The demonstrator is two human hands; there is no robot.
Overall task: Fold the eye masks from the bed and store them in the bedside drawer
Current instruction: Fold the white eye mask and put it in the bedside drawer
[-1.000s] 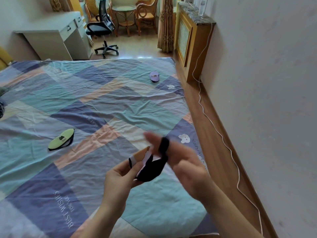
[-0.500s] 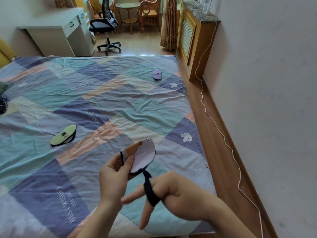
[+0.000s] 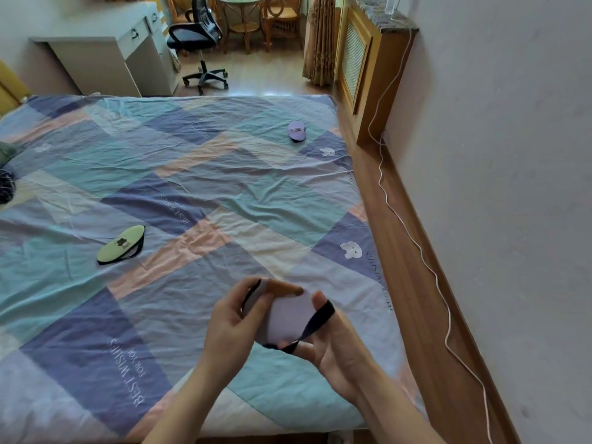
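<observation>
I hold a folded white eye mask (image 3: 290,317) with a brown patch above the near part of the bed (image 3: 179,193). My left hand (image 3: 230,325) grips its left side, fingers curled over the top edge. My right hand (image 3: 333,344) holds the right side, and the mask's black strap (image 3: 315,322) runs across its fingers. A green eye mask (image 3: 121,245) with a black strap lies flat on the bed to the left. A folded purple eye mask (image 3: 296,131) lies near the bed's far right corner.
A wooden floor strip (image 3: 413,251) with a white cable (image 3: 416,245) runs between bed and wall on the right. A wooden cabinet (image 3: 368,65) stands at the far right. A white desk (image 3: 112,56) and office chair (image 3: 198,36) stand beyond the bed. Dark clothes (image 3: 6,184) lie at the left edge.
My right hand, which pulled the black strap down and away from the mask, has come back up against the mask's right side with the strap across its fingers. The view tilted slightly.
</observation>
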